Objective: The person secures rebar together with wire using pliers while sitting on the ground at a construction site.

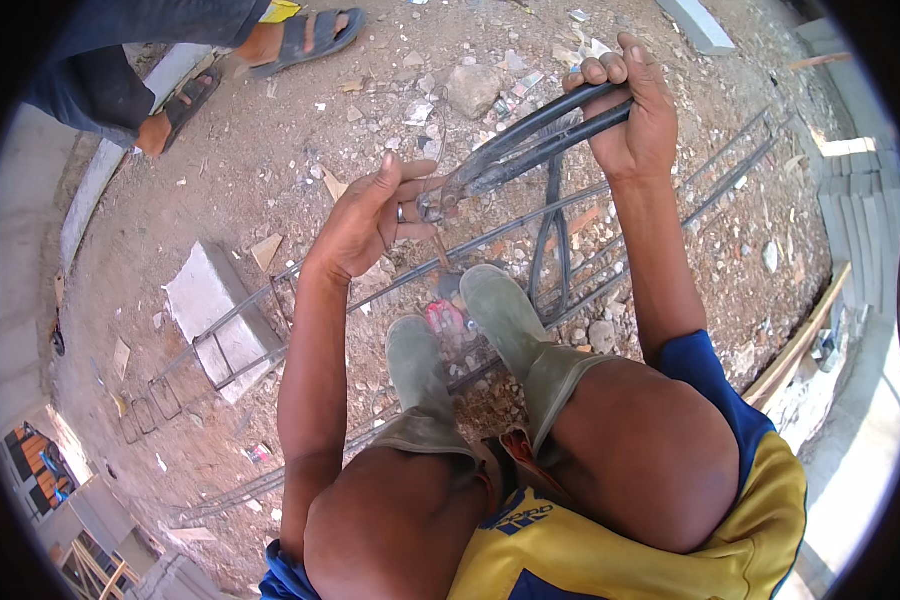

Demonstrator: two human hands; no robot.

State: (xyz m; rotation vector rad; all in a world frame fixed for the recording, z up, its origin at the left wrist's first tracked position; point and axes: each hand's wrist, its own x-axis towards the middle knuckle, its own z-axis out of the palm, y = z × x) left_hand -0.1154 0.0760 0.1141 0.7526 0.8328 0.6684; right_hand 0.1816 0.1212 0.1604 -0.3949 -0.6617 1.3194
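My right hand (638,115) is closed around the ends of the two long black handles of a pair of pincers (530,140). The handles sit close together, and the worn metal head points left toward my left hand (375,215). That hand has its fingers stretched out and its thumb raised, with the fingers right behind the pincers' jaws; whether they touch is hard to tell. A ring shows on one finger. Below both hands a long cage of steel bars (500,235) with bent stirrups lies diagonally across the ground, past my green rubber boots (415,365).
A pale concrete block (195,285) lies under the cage's left part. Another person's sandalled foot (310,40) stands at the upper left. Rubble and a large stone (473,90) cover the ground. Stacked grey slabs (860,235) and a wooden plank (800,340) are at the right.
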